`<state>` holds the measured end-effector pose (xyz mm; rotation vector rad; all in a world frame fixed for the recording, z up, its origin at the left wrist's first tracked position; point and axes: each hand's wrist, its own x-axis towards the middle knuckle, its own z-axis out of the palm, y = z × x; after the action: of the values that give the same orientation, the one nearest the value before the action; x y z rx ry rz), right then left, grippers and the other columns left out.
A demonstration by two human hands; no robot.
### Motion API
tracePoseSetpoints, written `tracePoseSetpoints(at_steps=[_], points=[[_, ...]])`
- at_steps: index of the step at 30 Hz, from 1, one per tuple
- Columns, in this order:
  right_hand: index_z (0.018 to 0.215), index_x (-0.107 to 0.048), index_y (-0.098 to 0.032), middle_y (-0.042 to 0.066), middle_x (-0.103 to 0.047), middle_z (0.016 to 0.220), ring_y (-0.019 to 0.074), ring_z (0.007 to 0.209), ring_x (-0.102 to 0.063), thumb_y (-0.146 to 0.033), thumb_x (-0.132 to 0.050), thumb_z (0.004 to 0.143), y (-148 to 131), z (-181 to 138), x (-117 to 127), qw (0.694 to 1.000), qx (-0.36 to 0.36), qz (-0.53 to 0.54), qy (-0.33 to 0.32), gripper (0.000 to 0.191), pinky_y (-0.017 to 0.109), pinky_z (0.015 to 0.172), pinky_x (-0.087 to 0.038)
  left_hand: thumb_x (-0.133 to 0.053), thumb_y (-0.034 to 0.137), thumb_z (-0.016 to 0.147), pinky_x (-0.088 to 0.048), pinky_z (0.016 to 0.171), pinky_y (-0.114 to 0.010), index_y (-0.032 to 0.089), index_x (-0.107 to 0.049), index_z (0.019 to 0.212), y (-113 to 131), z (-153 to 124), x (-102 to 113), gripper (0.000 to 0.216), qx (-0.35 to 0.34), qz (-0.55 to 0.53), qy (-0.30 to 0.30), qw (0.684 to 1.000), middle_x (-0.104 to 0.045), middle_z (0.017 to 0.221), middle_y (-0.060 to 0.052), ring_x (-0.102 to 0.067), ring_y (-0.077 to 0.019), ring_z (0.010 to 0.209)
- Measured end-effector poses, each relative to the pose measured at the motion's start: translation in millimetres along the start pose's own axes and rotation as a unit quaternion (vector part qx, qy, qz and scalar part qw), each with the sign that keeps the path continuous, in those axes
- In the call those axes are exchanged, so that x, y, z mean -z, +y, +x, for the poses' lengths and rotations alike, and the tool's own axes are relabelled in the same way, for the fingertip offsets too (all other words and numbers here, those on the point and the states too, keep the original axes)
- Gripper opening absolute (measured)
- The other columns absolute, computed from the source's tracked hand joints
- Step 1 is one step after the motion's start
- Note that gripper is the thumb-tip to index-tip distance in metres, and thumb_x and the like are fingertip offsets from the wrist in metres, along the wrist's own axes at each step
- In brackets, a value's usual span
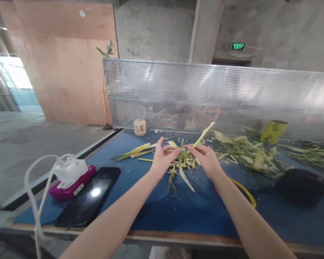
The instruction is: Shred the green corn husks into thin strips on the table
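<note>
Over the middle of the blue tabletop, my left hand (163,158) and my right hand (205,158) pinch a bundle of pale green plant leaves (184,156) between thumbs and fingertips. One long leaf (203,135) sticks up past my right hand, and a pale strip (185,178) hangs down between the hands. Under them lies a pile of small yellowish plant bits (190,162). Thin brownish roots or stems (172,181) trail toward me. Left of my left hand lie several long leaves (136,151).
A black phone (89,198) and a purple power strip (70,183) with a white charger (71,169) lie at left. A jar (140,127) stands behind. At right are a leaf heap (248,153), a yellow can (274,131), a yellow ring (244,190) and a perforated metal screen (218,93).
</note>
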<state>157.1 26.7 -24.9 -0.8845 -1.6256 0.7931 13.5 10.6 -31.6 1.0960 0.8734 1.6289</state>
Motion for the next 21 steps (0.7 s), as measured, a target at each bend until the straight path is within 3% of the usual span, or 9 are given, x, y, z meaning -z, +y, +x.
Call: tracePoseSetpoints(at_steps=[5, 11, 14, 18, 21], points=[[0.078, -0.069, -0.019, 0.004, -0.068, 0.076, 0.0204, 0.078, -0.059, -0.034, -0.059, 0.066, -2, -2, -3, 1.0, 0.003, 0.0, -0.017, 0.022, 0.032, 0.072, -0.044, -0.071, 0.015, 0.053, -0.042, 0.052, -0.019, 0.021, -0.012, 0.131, -4, -4, -1, 0.098, -0.027, 0.014, -0.041, 0.999, -0.058, 0.078, 0.001, -0.052, -0.0058, 0.054], [0.065, -0.069, -0.018, 0.004, -0.066, 0.073, 0.0191, 0.073, -0.057, -0.033, -0.061, 0.064, 3, -2, -3, 0.996, 0.031, -0.004, 0.082, 0.017, 0.029, 0.066, -0.043, -0.071, 0.016, 0.054, -0.042, 0.056, -0.021, 0.018, -0.015, 0.131, -3, -4, -1, 0.095, 0.009, 0.032, -0.07, 0.997, -0.06, 0.077, 0.0, -0.055, -0.0078, 0.058], [0.072, -0.069, -0.018, 0.003, -0.065, 0.07, 0.0165, 0.069, -0.056, -0.038, -0.06, 0.065, 8, 0, -1, 0.993, -0.001, 0.018, 0.113, 0.023, 0.027, 0.062, -0.042, -0.069, 0.017, 0.057, -0.043, 0.055, -0.021, 0.015, -0.018, 0.129, -4, -4, -2, 0.089, 0.013, 0.015, -0.063, 0.998, -0.06, 0.075, -0.001, -0.056, -0.0085, 0.059], [0.091, -0.063, -0.019, 0.004, -0.064, 0.076, 0.0142, 0.065, -0.056, -0.043, -0.053, 0.069, 11, 4, 1, 0.997, -0.069, 0.035, 0.012, 0.034, 0.027, 0.057, -0.043, -0.067, 0.016, 0.059, -0.041, 0.045, -0.02, 0.013, -0.023, 0.126, -4, 0, -1, 0.08, 0.02, -0.021, 0.007, 1.0, -0.058, 0.071, 0.001, -0.054, -0.0084, 0.054], [0.082, -0.062, -0.018, 0.004, -0.064, 0.077, 0.015, 0.068, -0.058, -0.035, -0.062, 0.063, 8, 2, -1, 0.996, -0.067, -0.009, -0.062, 0.025, 0.027, 0.063, -0.044, -0.067, 0.016, 0.06, -0.042, 0.045, -0.019, 0.013, -0.026, 0.125, -2, 4, 2, 0.077, 0.016, -0.044, 0.043, 0.998, -0.058, 0.068, 0.001, -0.053, -0.0077, 0.053]])
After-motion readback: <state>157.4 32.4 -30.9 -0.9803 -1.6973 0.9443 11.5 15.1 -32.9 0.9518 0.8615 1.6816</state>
